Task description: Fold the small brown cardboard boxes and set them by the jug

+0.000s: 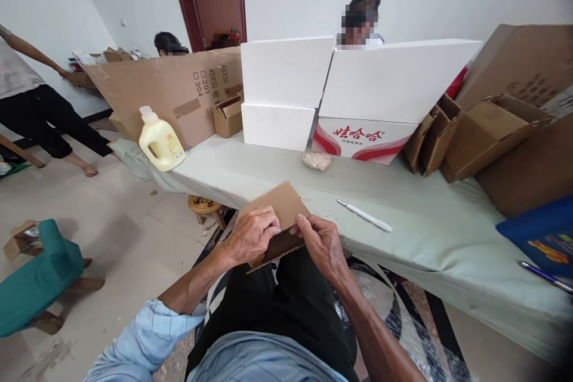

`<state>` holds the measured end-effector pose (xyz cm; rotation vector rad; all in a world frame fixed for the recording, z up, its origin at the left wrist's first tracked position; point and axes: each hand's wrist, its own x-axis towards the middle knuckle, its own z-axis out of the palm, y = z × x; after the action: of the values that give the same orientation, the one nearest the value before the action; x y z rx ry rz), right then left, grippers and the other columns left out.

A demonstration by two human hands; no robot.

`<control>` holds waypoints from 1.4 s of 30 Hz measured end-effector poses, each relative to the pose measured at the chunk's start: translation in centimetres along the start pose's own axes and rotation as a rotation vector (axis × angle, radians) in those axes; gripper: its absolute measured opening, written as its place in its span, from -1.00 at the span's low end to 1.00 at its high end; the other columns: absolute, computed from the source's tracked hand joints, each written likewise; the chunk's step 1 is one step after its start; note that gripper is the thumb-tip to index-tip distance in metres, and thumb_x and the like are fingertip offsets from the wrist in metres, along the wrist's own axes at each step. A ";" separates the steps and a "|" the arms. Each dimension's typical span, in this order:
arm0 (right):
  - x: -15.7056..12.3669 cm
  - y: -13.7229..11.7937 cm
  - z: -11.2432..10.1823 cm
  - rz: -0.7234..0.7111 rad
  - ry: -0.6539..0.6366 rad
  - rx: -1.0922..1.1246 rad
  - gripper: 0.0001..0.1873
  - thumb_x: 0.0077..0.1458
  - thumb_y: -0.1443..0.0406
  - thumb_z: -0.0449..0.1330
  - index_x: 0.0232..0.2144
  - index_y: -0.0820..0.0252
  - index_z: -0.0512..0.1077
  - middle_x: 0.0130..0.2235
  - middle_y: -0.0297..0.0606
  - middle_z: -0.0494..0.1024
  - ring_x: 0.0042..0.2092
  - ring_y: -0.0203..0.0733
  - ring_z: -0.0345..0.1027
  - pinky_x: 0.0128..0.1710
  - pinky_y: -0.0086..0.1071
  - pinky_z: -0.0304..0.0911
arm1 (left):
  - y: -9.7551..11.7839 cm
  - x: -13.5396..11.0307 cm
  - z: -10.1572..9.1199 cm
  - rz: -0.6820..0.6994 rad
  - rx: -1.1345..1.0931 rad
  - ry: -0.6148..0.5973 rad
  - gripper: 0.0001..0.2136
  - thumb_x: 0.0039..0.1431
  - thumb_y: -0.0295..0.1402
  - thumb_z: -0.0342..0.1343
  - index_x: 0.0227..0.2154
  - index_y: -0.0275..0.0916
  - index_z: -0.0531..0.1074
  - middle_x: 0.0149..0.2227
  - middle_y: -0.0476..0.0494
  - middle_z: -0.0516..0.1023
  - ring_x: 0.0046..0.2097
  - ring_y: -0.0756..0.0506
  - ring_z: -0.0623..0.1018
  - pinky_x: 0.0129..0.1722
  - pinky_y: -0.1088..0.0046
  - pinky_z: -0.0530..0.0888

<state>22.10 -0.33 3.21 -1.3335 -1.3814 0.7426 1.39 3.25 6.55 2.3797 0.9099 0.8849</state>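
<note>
A small brown cardboard box (283, 202) is tilted over my lap at the table's front edge, its near side showing a dark opening. My left hand (255, 233) grips its left side, fingers curled over the edge. On the right side, my right hand (319, 242) pinches the cardboard between thumb and fingers. Part of the box is hidden behind both hands. A white knife-like tool (364, 215) lies on the table to the right of the box. Farther back sits a small clear plastic bag (317, 160) with pale contents.
White cartons (286, 71) stand stacked across the pale-green-covered table (430, 203). A yellow jug (161, 140) is at left. Folded brown boxes (487, 131), a blue package (541, 236) and a pen (546, 276) occupy the right. Several other people are beyond and left.
</note>
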 end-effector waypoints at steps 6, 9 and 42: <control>-0.2 0.0 -0.1 0.011 -0.008 0.011 -0.40 0.31 -0.12 0.16 -0.52 0.18 0.59 -0.52 -0.23 0.48 -0.43 -0.17 0.24 -0.45 -0.34 0.08 | -0.2 0.1 -0.3 -0.065 -0.083 -0.017 -0.78 0.44 -0.45 0.04 -0.39 -0.15 0.32 -0.34 0.00 0.43 -0.27 -0.07 0.45 -0.20 0.35 0.40; -0.2 -0.2 0.0 0.012 -0.020 0.021 -0.40 0.31 -0.13 0.17 -0.52 0.18 0.60 -0.50 -0.21 0.49 -0.42 -0.15 0.26 -0.43 -0.33 0.10 | 0.0 0.0 -0.3 -0.063 -0.104 -0.031 -0.83 0.40 -0.41 0.17 -0.35 -0.15 0.35 -0.31 0.01 0.44 -0.26 -0.07 0.46 -0.21 0.37 0.39; -0.7 -0.2 0.1 0.097 -0.045 0.058 -0.41 0.22 -0.15 0.22 -0.54 0.18 0.63 -0.51 -0.20 0.49 -0.43 -0.17 0.23 -0.42 -0.32 0.12 | -0.6 -1.0 0.0 -0.094 -0.140 -0.063 -0.82 0.34 -0.36 0.24 -0.34 -0.16 0.34 -0.32 0.01 0.41 -0.25 -0.08 0.44 -0.19 0.37 0.35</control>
<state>21.84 -0.98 3.26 -1.3524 -1.3280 0.8763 0.53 2.95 5.79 2.2140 0.8970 0.8063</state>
